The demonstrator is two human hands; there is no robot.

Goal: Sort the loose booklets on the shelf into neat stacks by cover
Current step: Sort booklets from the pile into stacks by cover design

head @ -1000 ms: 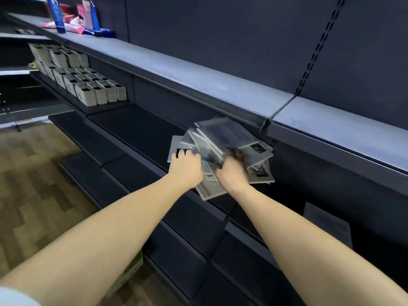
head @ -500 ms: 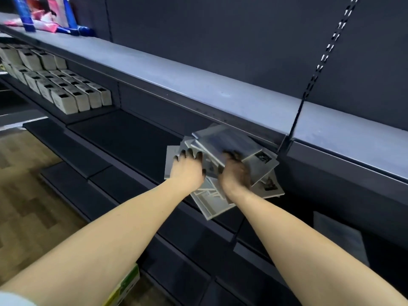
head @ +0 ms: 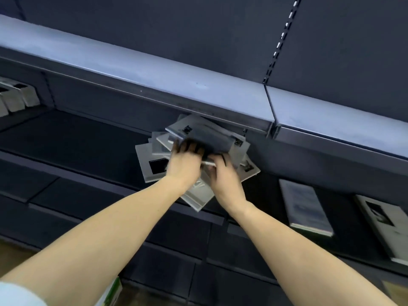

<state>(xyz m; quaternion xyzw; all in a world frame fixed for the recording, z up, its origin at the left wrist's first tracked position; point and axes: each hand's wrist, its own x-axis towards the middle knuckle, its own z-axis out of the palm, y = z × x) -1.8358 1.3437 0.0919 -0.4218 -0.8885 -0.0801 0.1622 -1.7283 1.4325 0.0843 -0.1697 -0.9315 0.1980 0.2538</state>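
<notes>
Fingers of the left hand (head: 184,166) are curled over the near edge of the top dark-grey booklet (head: 212,138), tips pressed onto its cover; the grip looks clamped, though blur hides the thumb. Fingers of the right hand (head: 225,180) are bent and tucked in under the same booklet's near right edge, touching a thin white page edge there; whether it is pinched or only pushed can't be told.

Both hands are set close together, nearly touching, at the middle of a messy pile of booklets (head: 199,195) fanned out at diff. angles. The pile lies on the dark middle shelf (head: 77,138), its back part tucked under the lip of the pale grey upper shelf (head: 154,71). A light booklet w/ a black rectangle (head: 152,164) sticks out on the pile's left, just beside the left wrist. Another w/ a small dark picture (head: 249,168) pokes out on the right.

Well apart to the right, on the same shelf level, a pale bluish booklet (head: 305,206) lies flat, and beside it a light one w/ a dark photo (head: 384,226), partly cut by the frame edge.

Small grey boxes (head: 15,96) are seen at far left. A green-and-white carton (head: 112,292) is seen on the floor below the left forearm.
</notes>
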